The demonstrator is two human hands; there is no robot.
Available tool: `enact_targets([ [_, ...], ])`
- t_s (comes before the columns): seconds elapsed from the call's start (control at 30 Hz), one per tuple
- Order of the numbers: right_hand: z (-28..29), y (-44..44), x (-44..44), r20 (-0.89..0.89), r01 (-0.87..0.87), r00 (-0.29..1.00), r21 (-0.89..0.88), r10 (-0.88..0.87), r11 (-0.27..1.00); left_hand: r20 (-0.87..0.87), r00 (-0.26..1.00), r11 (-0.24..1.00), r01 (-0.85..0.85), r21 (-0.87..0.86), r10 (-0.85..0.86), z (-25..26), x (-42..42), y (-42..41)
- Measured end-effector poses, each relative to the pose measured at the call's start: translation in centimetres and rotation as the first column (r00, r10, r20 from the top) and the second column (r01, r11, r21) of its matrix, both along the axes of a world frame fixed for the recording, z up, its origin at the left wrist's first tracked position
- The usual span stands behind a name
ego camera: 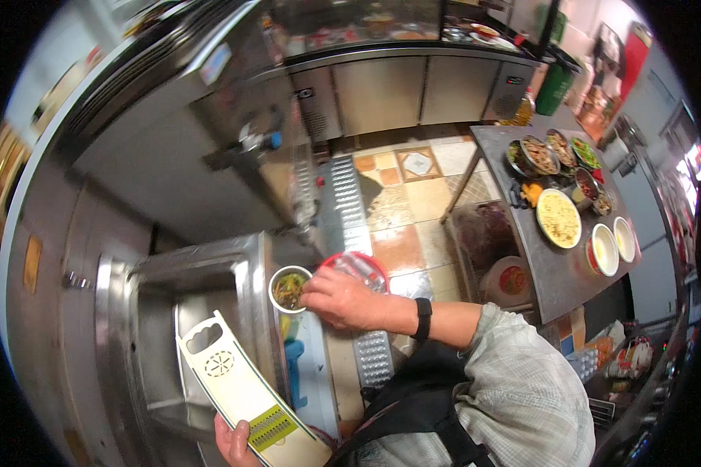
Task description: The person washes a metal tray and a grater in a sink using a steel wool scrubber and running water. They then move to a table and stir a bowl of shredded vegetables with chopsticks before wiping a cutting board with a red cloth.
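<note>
My left hand [233, 439] grips the edge of a cream plastic mandoline grater [233, 373] with a green toothed insert [270, 427]. The grater slants over the near edge of a stainless steel sink [163, 315], its cut-out handle end pointing up and left. My right hand [342, 298] holds a white-rimmed round tub [273, 299] by its right side. Inside the tub lies a mix of green and brown food bits [289, 290], partly hidden by my fingers. A black band [423, 319] circles my right wrist.
Below my right hand stands a red-rimmed basin [380, 269] with clear plastic in it. To the right, a steel table [526, 268] bears several food bowls, including a bowl of yellow food [559, 219]. A metal drain grate [349, 192] crosses the tiled floor [397, 245].
</note>
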State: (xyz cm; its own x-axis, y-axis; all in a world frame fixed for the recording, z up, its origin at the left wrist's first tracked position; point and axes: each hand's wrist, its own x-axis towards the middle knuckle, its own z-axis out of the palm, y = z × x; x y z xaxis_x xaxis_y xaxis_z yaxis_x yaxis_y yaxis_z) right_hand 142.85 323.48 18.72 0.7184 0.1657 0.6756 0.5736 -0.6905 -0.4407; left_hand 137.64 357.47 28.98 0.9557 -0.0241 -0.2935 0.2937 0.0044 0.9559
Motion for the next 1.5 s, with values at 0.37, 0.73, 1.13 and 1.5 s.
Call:
enact_targets([
  [0.37,-1.4,-37.0,1.9,0.079,0.625,0.781,-0.118,-0.620,0.772,0.002,0.897,0.862,0.426,-0.276,-0.442,-5.7,9.1,-37.9],
  [0.73,-1.2,-61.6,10.4,0.054,0.891,0.448,0.051,-0.892,0.451,0.006,0.774,0.763,0.623,0.170,-0.633,-2.8,20.5,-64.5],
  [1.13,-2.5,-84.3,8.3,-0.066,0.994,-0.083,0.062,-0.994,-0.087,-0.083,0.146,0.159,0.969,-0.188,-0.986,-9.4,37.9,-100.3],
  [1.5,-9.1,-96.1,1.2,-0.177,0.857,-0.497,0.050,-0.849,-0.513,-0.131,-0.246,-0.223,0.960,-0.172,-0.960,-11.9,35.9,-129.1],
])
